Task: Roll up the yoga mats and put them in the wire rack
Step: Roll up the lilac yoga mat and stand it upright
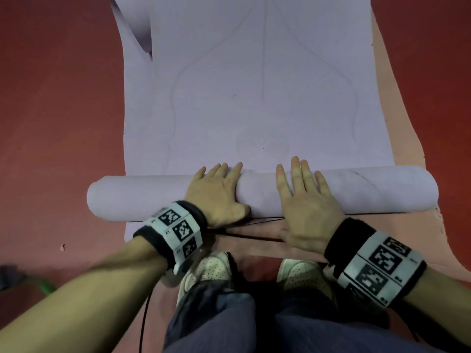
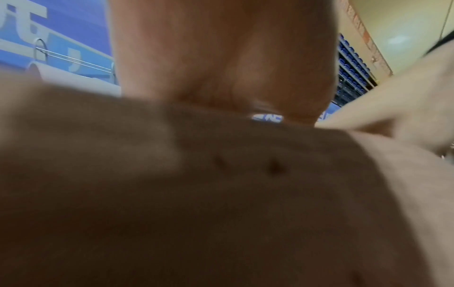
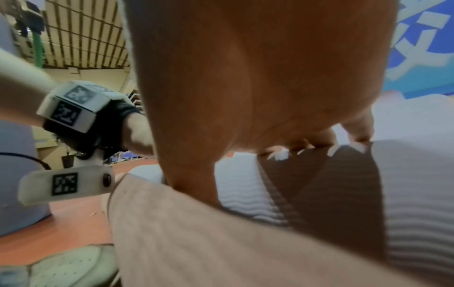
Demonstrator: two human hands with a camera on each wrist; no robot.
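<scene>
A lavender yoga mat (image 1: 254, 85) lies on the floor, its near end wound into a thick roll (image 1: 382, 192) lying crosswise. My left hand (image 1: 216, 192) rests flat on the roll left of centre, fingers straight over its top. My right hand (image 1: 303, 197) lies flat on it right of centre, fingers spread. Under it a pinkish mat (image 1: 413, 123) shows along the right side and near me. In the right wrist view my palm (image 3: 270, 77) presses the ribbed roll (image 3: 405, 194). A wire rack (image 2: 73, 60) shows faintly in the left wrist view.
Red floor (image 1: 56, 110) surrounds the mats. My white shoes (image 1: 211, 271) stand just behind the roll, with dark trousers below. A thin black cord (image 1: 254, 236) lies across the pinkish mat near my feet. The lavender mat's far left corner (image 1: 137, 29) curls up.
</scene>
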